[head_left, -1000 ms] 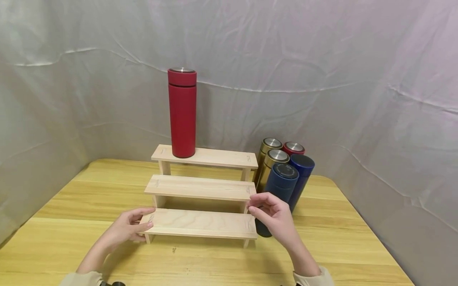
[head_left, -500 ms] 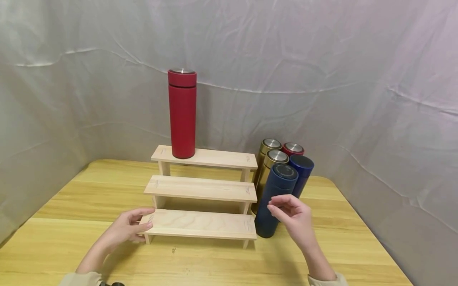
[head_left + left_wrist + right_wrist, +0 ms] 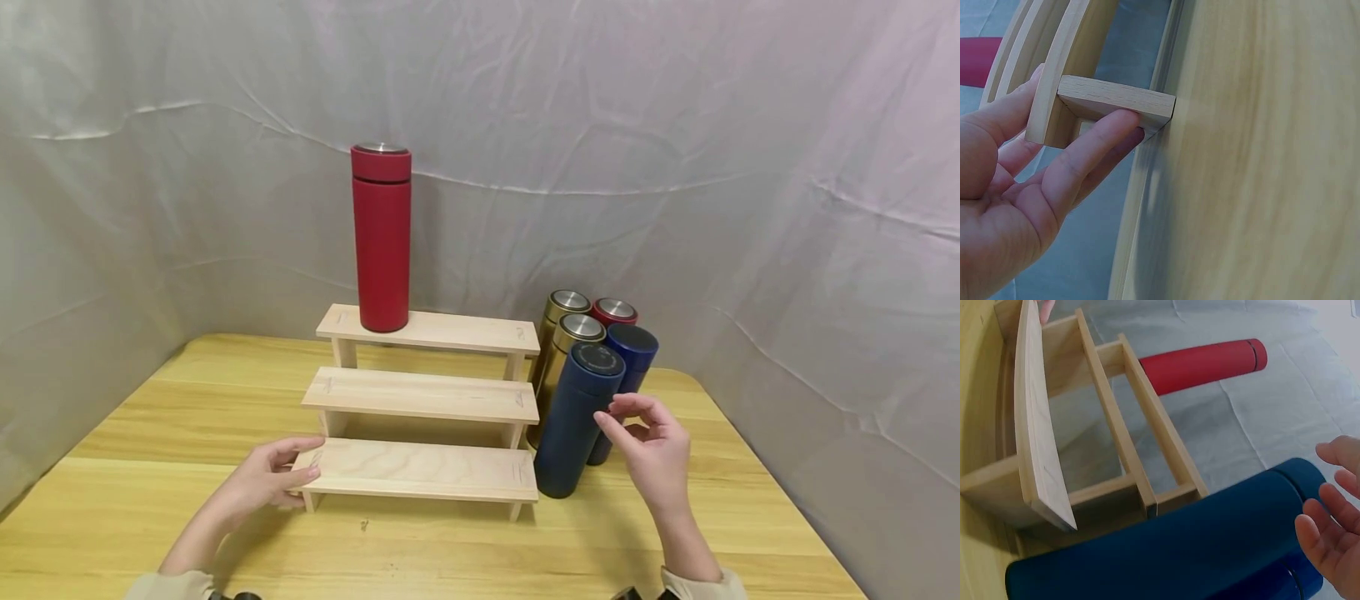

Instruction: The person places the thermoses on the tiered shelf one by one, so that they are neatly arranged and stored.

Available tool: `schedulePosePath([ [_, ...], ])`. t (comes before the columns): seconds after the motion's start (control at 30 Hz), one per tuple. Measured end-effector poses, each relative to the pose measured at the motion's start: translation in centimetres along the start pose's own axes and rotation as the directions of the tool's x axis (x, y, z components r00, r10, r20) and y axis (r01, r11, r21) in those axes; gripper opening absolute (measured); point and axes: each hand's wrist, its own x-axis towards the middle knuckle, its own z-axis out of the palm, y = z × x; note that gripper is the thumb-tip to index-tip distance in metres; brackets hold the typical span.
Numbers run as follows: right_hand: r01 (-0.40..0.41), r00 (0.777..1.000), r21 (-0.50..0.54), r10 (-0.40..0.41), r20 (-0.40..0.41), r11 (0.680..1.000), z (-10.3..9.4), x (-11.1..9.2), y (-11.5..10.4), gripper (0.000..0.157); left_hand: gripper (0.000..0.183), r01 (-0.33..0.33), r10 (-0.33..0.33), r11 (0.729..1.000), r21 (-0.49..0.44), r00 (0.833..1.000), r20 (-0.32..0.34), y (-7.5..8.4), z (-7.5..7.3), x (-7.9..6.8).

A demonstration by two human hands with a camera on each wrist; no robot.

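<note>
Closest in, on the yellow wood-grain table, the left hand grips the left end of the bottom step of a three-step wooden display riser, thumb on top of the board. Opposite, the right hand grasps nothing, its fingers loosely bent just beside a matte navy vacuum flask; whether they touch it is unclear. That flask stands on the table by the riser's right end, its dark lid on. Behind it stand a glossy blue vacuum flask, a front gold flask, a rear gold flask and a shorter-looking red flask, all capped, contents hidden. A tall red vacuum flask, also capped, stands upright on the top step, left of centre. Grey cloth hangs behind.
</note>
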Motion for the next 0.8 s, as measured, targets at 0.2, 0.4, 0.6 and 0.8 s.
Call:
schedulePosePath([
  [0.2,-0.048,0.997,-0.092,0.041,-0.072,0.995,0.8,0.7,-3.7,0.042,0.057,0.004,-0.004,1.000,0.000,1.000,-0.002,0.1,0.0,0.0],
  [0.4,-0.128,0.988,-0.167,0.110,-0.111,0.978,2.3,1.1,-8.5,0.045,0.057,0.001,-0.001,1.000,-0.001,1.000,-0.003,0.0,0.0,0.0],
  [0.6,-0.104,0.993,-0.121,0.095,-0.073,0.987,2.0,0.7,-5.4,0.056,0.057,-0.001,0.001,1.000,0.006,1.000,-0.005,0.1,0.1,0.0],
  [0.8,-0.061,0.998,-0.081,0.063,0.015,0.995,0.1,-0.5,3.8,0.074,0.057,-0.005,0.006,1.000,0.007,1.000,-0.010,0.2,0.1,-0.1],
])
